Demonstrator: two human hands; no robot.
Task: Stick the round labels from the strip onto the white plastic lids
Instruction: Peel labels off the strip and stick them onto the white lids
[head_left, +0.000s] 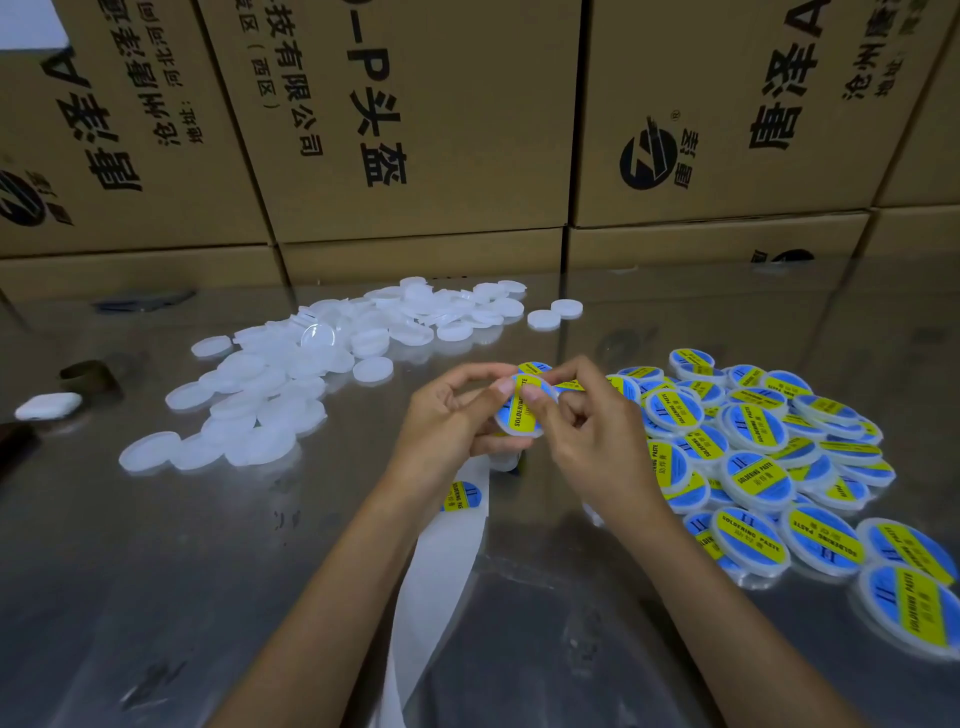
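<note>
Plain lids (270, 395) white; labels (522, 410) blue w/ yellow band; boxes (415, 119) brown.

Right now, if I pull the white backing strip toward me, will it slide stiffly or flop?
Probably floppy: the backing strip curves and drapes across the table below the hands. Likely very light, being thin and translucent. It may slide easily on that glossy surface, though the label left on it adds little weight.
</note>
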